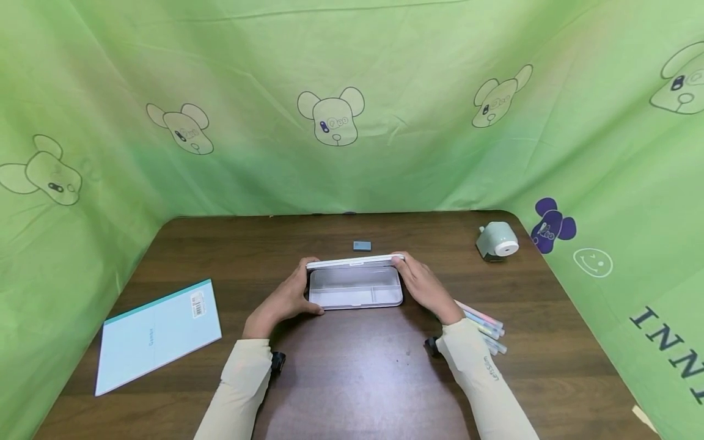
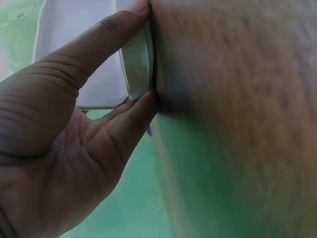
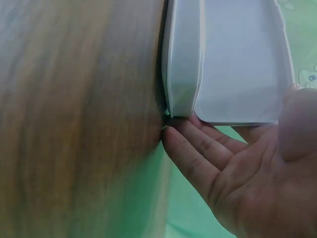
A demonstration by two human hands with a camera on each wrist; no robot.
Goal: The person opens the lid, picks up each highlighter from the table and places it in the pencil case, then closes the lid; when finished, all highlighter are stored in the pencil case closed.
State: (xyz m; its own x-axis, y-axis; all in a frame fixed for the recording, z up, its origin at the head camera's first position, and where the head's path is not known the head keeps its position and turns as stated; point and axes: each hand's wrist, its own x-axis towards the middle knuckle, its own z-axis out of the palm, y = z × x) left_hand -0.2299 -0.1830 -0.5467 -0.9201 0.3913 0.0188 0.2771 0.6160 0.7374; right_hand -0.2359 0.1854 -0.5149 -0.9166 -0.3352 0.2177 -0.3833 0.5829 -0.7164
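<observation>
Brown table (image 1: 352, 373) in view, green curtain (image 1: 396, 49) behind; I've got the open box (image 1: 342, 299) between both, left hand (image 1: 285, 300) gripping its end, right hand (image 1: 426, 285) holding the lid (image 1: 354, 263).

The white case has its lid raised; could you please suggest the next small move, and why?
Probably ease the lid gently farther back: it stands roughly upright behind the white case, and the left hand and right hand touch its two ends.
</observation>
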